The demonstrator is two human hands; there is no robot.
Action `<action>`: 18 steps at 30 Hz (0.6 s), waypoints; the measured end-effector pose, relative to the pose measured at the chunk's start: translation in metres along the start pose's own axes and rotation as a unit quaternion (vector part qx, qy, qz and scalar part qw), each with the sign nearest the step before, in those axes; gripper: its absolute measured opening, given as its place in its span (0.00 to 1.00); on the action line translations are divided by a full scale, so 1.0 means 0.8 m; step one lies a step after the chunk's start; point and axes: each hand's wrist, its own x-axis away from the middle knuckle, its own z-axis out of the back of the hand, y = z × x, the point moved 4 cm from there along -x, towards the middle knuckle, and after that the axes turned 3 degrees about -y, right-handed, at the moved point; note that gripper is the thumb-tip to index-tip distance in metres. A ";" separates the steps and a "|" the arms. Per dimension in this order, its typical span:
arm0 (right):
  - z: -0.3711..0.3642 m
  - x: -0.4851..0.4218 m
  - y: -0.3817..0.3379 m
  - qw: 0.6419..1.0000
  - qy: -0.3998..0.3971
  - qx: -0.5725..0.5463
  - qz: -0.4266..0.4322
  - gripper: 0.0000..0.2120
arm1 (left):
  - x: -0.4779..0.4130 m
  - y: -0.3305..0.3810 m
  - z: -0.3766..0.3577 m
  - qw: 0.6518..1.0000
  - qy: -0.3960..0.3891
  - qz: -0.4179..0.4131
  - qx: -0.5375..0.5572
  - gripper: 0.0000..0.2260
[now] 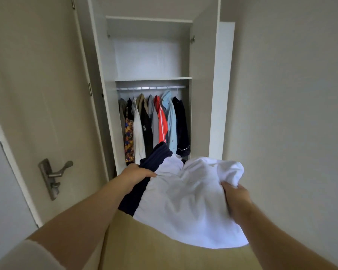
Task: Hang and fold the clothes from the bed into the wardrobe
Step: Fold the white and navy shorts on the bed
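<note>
Left fingers (149, 174) were curled round the navy knit (154, 158), right fingers (228, 186) pinched the white top (183, 201) sagging between them, wardrobe (203, 94) just beyond: light, limp cloth, probably best gripped at the shoulders to hang.

Soft, even light, no hard shadows. Wide-angle bends door (37, 94) edges left of fingers (227, 185); clothes (187, 201) btwn fingers glare white, slightly blurry.

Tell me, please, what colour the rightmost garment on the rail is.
The rightmost garment is dark navy, seen in the head view.
</note>
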 end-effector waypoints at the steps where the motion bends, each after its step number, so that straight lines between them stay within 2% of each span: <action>1: -0.009 -0.021 -0.008 1.000 -0.007 0.004 0.002 0.10 | -0.018 0.008 0.002 1.000 0.007 -0.005 -0.002 0.22; 5: -0.035 -0.108 -0.046 0.999 -0.022 0.020 0.028 0.10 | -0.092 0.046 0.008 0.999 0.031 -0.011 0.007 0.26; 10: -0.070 -0.209 -0.085 0.998 -0.032 0.012 0.052 0.12 | -0.175 0.078 0.014 0.998 0.050 -0.014 0.032 0.25; 14: -0.122 -0.272 -0.101 0.996 -0.046 0.029 0.075 0.15 | -0.239 0.086 0.026 0.997 0.071 -0.012 0.030 0.29; 18: -0.183 -0.323 -0.117 0.994 -0.071 0.034 0.082 0.12 | -0.307 0.100 0.052 0.997 0.077 -0.021 0.010 0.30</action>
